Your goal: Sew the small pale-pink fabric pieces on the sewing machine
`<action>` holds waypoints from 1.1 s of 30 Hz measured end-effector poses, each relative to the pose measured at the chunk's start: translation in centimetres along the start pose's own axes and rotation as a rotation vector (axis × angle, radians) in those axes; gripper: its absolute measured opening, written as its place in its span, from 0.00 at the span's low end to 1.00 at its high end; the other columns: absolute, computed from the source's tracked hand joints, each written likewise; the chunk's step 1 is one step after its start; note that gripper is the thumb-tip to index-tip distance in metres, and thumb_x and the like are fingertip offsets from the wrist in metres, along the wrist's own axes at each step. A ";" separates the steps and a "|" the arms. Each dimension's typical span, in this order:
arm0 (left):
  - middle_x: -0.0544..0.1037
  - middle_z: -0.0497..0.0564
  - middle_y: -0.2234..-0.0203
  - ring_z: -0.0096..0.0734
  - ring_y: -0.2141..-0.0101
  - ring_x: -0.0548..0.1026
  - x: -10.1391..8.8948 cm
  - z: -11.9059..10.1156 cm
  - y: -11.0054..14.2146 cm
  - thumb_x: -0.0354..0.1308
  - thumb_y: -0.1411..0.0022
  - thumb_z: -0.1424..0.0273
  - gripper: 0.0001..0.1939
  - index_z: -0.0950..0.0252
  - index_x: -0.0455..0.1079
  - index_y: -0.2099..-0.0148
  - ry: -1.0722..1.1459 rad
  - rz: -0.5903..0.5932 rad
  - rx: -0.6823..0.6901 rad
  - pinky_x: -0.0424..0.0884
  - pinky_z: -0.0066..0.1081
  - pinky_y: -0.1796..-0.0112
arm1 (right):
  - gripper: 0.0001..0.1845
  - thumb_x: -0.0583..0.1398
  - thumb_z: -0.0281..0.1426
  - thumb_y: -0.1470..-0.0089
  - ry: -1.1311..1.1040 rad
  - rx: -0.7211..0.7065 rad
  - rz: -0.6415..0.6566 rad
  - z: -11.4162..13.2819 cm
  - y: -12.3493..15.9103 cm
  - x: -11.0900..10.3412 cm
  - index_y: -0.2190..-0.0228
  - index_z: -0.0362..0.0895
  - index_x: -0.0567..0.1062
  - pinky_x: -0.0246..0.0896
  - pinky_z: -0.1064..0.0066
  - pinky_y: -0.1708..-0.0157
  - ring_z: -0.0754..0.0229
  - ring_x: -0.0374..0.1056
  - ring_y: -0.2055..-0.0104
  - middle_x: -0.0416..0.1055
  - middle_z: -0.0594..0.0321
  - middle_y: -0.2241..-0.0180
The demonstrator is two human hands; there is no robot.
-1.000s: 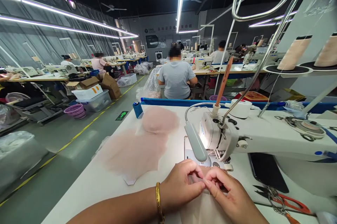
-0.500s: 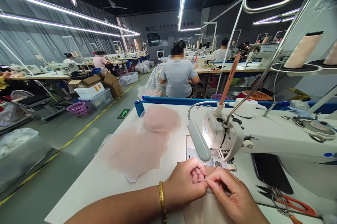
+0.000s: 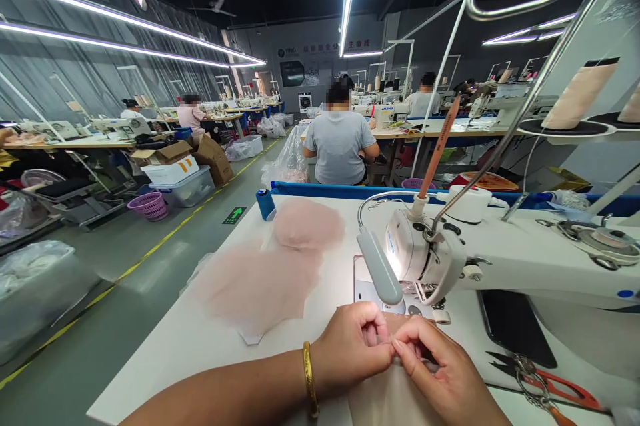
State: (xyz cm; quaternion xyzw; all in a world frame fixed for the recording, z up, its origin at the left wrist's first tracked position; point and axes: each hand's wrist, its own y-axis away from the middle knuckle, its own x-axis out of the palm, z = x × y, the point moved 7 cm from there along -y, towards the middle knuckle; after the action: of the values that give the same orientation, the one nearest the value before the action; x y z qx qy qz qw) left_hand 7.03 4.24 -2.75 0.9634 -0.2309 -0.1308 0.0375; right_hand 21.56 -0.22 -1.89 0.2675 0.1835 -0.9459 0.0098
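A sheer beige fabric piece [image 3: 383, 396] hangs toward me from between my hands, in front of the sewing machine [image 3: 415, 253]. My left hand [image 3: 357, 339], with a gold bangle at the wrist, has its fingers curled and pinches the fabric's upper edge. Close against it, the thumb and forefinger of my right hand [image 3: 433, 359] pinch the same edge. Both hands are just on the near side of the needle area, under the grey lamp [image 3: 381, 273]. Sheer pink fabric pieces [image 3: 260, 286] lie on the white table to the left.
A blue thread spool [image 3: 265, 204] stands at the table's far left corner. On the right lie a black phone [image 3: 517, 327] and orange-handled thread snips [image 3: 565, 387] with keys. A brown pencil [image 3: 443, 139] stands upright on the machine. Co-workers sit at other tables ahead.
Both hands stay almost in place, still pinching the fabric edge. The fingertips shift only slightly; the pink pieces and machine have not moved.
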 end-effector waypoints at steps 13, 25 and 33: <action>0.68 0.42 0.77 0.25 0.75 0.61 0.0 -0.4 0.2 0.66 0.52 0.65 0.12 0.64 0.69 0.67 0.098 0.068 -0.009 0.56 0.27 0.74 | 0.16 0.57 0.43 0.31 -0.029 0.071 0.006 -0.9 0.2 0.2 0.70 0.50 0.74 0.62 0.70 0.65 0.59 0.67 0.69 0.71 0.68 0.72; 0.73 0.48 0.70 0.32 0.67 0.69 -0.5 -2.7 1.4 0.68 0.47 0.60 0.13 0.65 0.74 0.69 -0.070 0.114 0.147 0.64 0.29 0.67 | 0.22 0.56 0.50 0.31 -0.086 0.144 0.041 0.5 1.4 -0.9 0.71 0.50 0.73 0.61 0.72 0.72 0.61 0.64 0.73 0.69 0.67 0.74; 0.64 0.44 0.77 0.30 0.70 0.64 0.6 -2.8 0.4 0.64 0.41 0.73 0.19 0.64 0.56 0.77 -0.481 0.123 0.201 0.60 0.32 0.64 | 0.17 0.53 0.39 0.31 0.213 0.077 0.183 -1.0 -0.3 -0.3 0.72 0.49 0.68 0.57 0.70 0.74 0.60 0.65 0.75 0.69 0.68 0.77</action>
State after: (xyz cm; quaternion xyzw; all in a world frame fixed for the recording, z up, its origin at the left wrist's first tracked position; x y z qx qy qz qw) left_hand 8.07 3.63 -0.11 0.8877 -0.3030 -0.3300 -0.1064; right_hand 22.28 0.41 -2.38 0.3820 0.1220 -0.9136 0.0665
